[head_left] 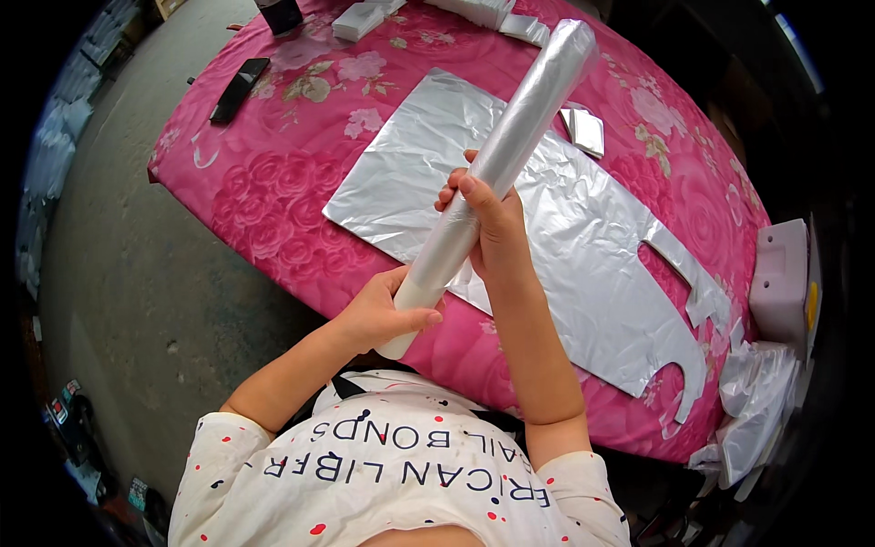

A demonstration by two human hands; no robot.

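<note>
Slanting up through both hands, the roll of clear film is held above the pink flowered tablecloth, its lower end near the shirt. It should be fairly light and stiff lengthwise, with a slick outer layer that could slip in a loose grip and crease easily; the middle and lower end seem sound places to hold. The right hand curls its fingers around the middle, thumb on top; the left hand wraps the lower end, thumb across the front. Long and shiny, the roll turns plain whitish there, perhaps a bare core, though the hand partly hides it. Behind it lies a creased silvery sheet.
</note>
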